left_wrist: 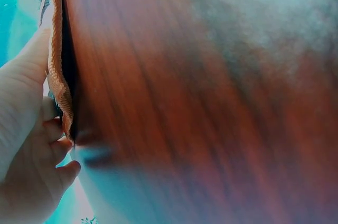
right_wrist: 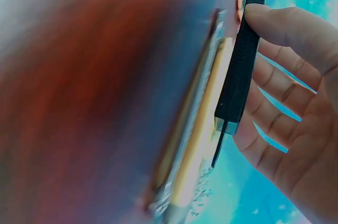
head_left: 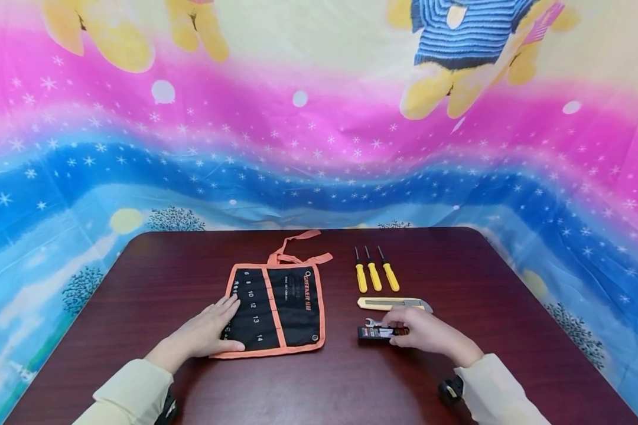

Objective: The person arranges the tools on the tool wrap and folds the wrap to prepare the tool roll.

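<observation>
My left hand [head_left: 208,328] rests with extended fingers on the left part of a black tool pouch [head_left: 300,321] with orange edging and printed numbers. Seen from the left wrist, the pouch's orange edge [left_wrist: 57,60] runs along that hand [left_wrist: 31,166]. My right hand [head_left: 425,333] pinches a flat black case [head_left: 369,334] with a label on its face. The right wrist view shows the thumb on the black case [right_wrist: 237,76], with a thin dark piece projecting from one end. A small silver wrench [head_left: 372,322] lies just behind it, largely hidden.
A yellow utility knife [head_left: 380,303] lies beyond the right hand. Farther back, three yellow-handled screwdrivers [head_left: 374,277] lie side by side. Orange ties [head_left: 292,258] spread from the pouch's top. A patterned cloth [head_left: 308,147] hangs behind the dark red table [head_left: 159,283].
</observation>
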`<state>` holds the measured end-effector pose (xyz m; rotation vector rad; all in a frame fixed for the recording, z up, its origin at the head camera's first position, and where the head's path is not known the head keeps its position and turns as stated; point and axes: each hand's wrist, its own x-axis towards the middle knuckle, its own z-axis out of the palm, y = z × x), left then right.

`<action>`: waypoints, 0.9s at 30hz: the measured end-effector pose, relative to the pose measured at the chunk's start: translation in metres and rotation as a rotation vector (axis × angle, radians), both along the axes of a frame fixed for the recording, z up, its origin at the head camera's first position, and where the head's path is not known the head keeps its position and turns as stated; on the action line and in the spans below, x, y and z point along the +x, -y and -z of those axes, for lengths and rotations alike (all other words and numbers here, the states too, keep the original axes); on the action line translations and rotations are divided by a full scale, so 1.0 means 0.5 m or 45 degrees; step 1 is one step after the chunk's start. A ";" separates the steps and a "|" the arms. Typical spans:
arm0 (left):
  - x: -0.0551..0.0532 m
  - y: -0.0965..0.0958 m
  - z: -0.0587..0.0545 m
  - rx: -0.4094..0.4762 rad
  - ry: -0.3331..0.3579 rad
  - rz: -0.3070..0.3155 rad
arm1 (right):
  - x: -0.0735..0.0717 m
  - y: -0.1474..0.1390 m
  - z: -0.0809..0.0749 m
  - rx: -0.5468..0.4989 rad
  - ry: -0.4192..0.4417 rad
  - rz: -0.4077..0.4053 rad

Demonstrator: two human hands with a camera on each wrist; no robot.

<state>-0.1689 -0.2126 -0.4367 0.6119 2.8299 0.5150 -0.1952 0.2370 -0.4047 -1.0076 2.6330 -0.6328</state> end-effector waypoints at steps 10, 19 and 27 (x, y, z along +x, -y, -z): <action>0.003 -0.002 -0.003 -0.003 -0.004 0.004 | -0.011 0.062 -0.024 0.012 -0.056 -0.049; 0.001 0.000 0.001 -0.007 -0.001 0.005 | -0.019 0.129 -0.032 0.009 -0.120 -0.095; 0.001 -0.001 -0.001 -0.008 -0.001 0.001 | -0.026 0.181 -0.029 0.028 -0.154 -0.137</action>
